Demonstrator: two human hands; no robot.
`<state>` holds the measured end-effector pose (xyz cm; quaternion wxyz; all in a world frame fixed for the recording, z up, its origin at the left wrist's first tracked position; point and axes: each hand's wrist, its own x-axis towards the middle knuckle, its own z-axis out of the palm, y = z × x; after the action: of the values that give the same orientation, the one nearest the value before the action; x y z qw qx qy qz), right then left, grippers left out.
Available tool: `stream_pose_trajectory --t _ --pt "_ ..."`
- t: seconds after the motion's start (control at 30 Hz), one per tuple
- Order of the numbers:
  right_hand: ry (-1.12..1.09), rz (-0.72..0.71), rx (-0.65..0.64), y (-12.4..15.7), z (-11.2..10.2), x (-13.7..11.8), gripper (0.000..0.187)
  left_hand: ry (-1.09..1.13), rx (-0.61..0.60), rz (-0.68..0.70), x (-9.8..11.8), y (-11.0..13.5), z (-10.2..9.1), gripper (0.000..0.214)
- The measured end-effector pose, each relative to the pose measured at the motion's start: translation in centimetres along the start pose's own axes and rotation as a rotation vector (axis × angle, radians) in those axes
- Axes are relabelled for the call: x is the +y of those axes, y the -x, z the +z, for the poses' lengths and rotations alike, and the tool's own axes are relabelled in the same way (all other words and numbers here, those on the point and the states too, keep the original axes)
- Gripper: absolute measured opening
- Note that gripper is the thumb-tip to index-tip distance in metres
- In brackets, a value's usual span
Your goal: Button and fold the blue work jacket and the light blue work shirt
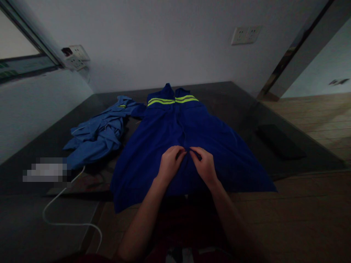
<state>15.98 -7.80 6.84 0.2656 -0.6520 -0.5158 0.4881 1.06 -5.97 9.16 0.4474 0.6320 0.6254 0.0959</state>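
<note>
A dark blue work jacket (153, 146) lies spread on the dark table, its collar toward the wall and its lower edge hanging over the front. Yellow-green reflective bands (187, 99) run across its chest. At the jacket's centre front, my left hand (172, 160) pinches the fabric between thumb and fingers. Close beside it, my right hand (203, 164) is also closed in a pinch on the centre front, fingertips almost meeting the left ones. Any small fastener between the fingertips is too dark to make out.
Left of the jacket lies a crumpled lighter blue garment (95, 135). A white cable (55, 223) loops over the table's (233, 109) front edge at left. A flat black object (279, 141) rests at right. Wall sockets (246, 35) are behind.
</note>
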Motion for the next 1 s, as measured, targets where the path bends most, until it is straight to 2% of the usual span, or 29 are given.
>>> stream_pose_trajectory --t 0.17,0.37,0.57,0.8,0.9,1.0 --pt "-0.043 -0.011 -0.015 0.06 -0.05 0.33 0.022 -0.024 0.024 -0.051 -0.09 -0.08 0.09 0.004" --pt "-0.085 0.025 -0.060 0.26 -0.09 0.34 0.024 -0.031 0.039 -0.038 -0.06 -0.04 0.04 0.003" --pt "-0.124 0.087 -0.108 0.32 -0.13 0.16 0.028 -0.039 0.057 -0.038 -0.25 0.08 0.13 0.003" --pt "-0.254 0.210 -0.166 0.17 -0.73 -0.54 0.038 -0.014 0.015 -0.037 0.03 -0.02 -0.09 0.005" --pt "-0.307 0.244 -0.144 0.23 -0.55 -0.48 0.030 0.015 0.009 -0.067 0.20 -0.08 -0.14 0.005" --pt "-0.264 0.238 -0.125 0.12 -0.28 -0.56 0.017 0.031 0.002 -0.089 0.22 -0.08 -0.25 0.006"
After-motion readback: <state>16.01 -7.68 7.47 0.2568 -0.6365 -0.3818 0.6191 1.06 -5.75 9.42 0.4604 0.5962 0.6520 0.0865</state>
